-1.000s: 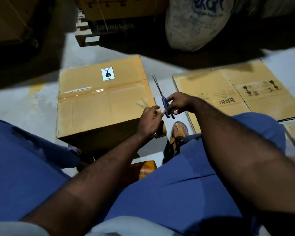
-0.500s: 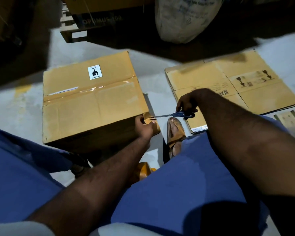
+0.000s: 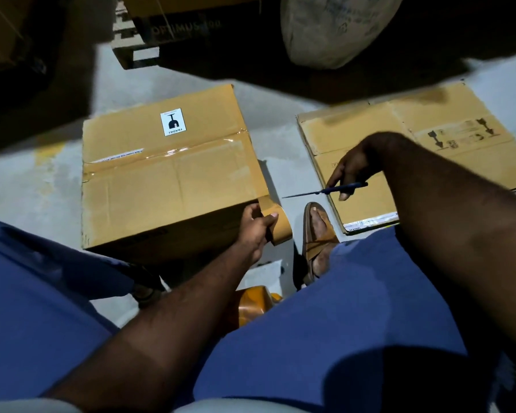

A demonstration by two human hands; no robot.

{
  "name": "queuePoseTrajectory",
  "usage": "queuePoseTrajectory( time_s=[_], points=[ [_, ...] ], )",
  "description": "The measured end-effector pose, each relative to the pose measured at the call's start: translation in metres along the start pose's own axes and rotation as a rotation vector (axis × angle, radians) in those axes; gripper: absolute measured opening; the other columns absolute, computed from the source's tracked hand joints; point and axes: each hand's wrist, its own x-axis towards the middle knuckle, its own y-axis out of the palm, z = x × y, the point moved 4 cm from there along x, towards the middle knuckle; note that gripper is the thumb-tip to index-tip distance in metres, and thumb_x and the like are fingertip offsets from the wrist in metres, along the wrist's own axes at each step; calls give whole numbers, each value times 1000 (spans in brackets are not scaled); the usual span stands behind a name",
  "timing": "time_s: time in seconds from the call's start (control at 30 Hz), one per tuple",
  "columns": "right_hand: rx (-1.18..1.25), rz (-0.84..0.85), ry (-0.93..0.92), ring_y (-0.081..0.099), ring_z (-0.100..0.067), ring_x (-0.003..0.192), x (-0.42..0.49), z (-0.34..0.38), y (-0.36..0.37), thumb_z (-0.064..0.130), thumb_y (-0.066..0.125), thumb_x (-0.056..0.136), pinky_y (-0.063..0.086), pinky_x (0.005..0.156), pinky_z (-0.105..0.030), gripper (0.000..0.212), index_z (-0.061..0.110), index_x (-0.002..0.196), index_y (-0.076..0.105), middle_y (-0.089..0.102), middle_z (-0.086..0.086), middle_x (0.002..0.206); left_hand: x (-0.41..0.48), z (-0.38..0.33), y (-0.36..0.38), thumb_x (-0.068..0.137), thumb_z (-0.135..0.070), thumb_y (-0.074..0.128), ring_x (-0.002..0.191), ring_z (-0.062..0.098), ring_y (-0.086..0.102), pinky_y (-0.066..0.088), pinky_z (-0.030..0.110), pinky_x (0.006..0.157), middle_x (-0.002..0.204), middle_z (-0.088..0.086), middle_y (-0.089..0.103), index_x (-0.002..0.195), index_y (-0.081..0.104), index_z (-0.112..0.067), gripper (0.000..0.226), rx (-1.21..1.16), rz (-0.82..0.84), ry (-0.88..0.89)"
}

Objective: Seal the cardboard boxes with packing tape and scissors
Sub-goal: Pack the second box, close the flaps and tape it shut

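Note:
A closed cardboard box (image 3: 167,180) with a fragile sticker and clear tape across its top stands on the floor between my knees. My left hand (image 3: 255,226) grips a brown roll of packing tape (image 3: 277,225) at the box's near right corner, with a strip running up onto the top edge. Blue-handled scissors (image 3: 328,190) are held in my right hand (image 3: 352,168), to the right of the box. Their blades are closed and point left toward the tape, a short gap away.
Flattened cardboard boxes (image 3: 414,138) lie on the floor at right. My sandalled right foot (image 3: 318,234) rests between the box and the flat cardboard. A large sack (image 3: 337,28) and a pallet (image 3: 137,55) with boxes stand behind. An orange object (image 3: 251,305) lies under my legs.
My right hand swung the scissors down from upright to level, then drew them back to the right, away from the tape. My left hand stayed on the roll at the box corner.

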Motion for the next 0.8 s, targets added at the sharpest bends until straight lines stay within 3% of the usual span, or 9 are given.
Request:
queuePoseTrajectory(
  time_s=[0.17, 0.27, 0.33, 0.43, 0.53, 0.63, 0.8],
  points=[
    [-4, -3, -23, 57, -26, 128, 13, 21, 3, 52, 102, 15, 40, 117, -43, 123, 29, 129, 64, 61, -11, 134, 1, 4, -2, 98, -7, 60, 91, 24, 63, 53, 38, 76, 116, 11, 68, 123, 56, -18, 27, -30, -21, -7],
    [-24, -9, -14, 58, -27, 126, 14, 32, 5, 40, 98, 47, 42, 115, -42, 101, 24, 140, 60, 64, -11, 130, 1, 7, -2, 98, -10, 59, 97, 27, 62, 53, 45, 85, 118, 10, 67, 122, 57, -20, 26, -32, -39, -9],
    [-22, -26, -11, 58, -28, 126, 16, 37, 4, 32, 92, 57, 42, 115, -43, 89, 24, 140, 60, 62, -12, 133, 2, 7, -3, 99, -13, 59, 99, 28, 61, 51, 45, 84, 118, 10, 67, 120, 59, -21, 22, -39, -53, -18],
    [-28, -27, -33, 61, -26, 119, 20, 43, 2, 45, 102, 39, 45, 112, -42, 102, 28, 132, 65, 64, -10, 129, 3, 7, -3, 100, -17, 58, 99, 28, 59, 49, 42, 82, 118, 10, 66, 112, 61, -23, 14, -66, -71, -35],
    [-8, -28, -68, 64, -20, 99, 25, 47, -1, 41, 100, 45, 50, 93, -39, 90, 26, 128, 70, 68, -10, 113, 5, 9, -2, 100, -17, 58, 99, 28, 59, 51, 47, 88, 119, 12, 66, 112, 61, -23, 14, -89, -68, -70],
    [47, -17, -104, 61, -22, 86, 35, 48, -5, 41, 106, 30, 47, 79, -40, 90, 27, 115, 78, 67, -12, 97, 6, 9, -2, 99, -18, 59, 100, 30, 59, 51, 50, 89, 116, 14, 64, 112, 61, -20, 13, -110, -68, -100],
    [31, 8, -90, 61, -18, 73, 37, 57, -4, 19, 96, 46, 48, 67, -34, 76, 23, 119, 75, 67, -12, 92, 6, 9, -2, 100, -18, 60, 96, 28, 59, 51, 40, 78, 112, 11, 64, 109, 59, -18, 10, -163, -71, -139]
  ],
)
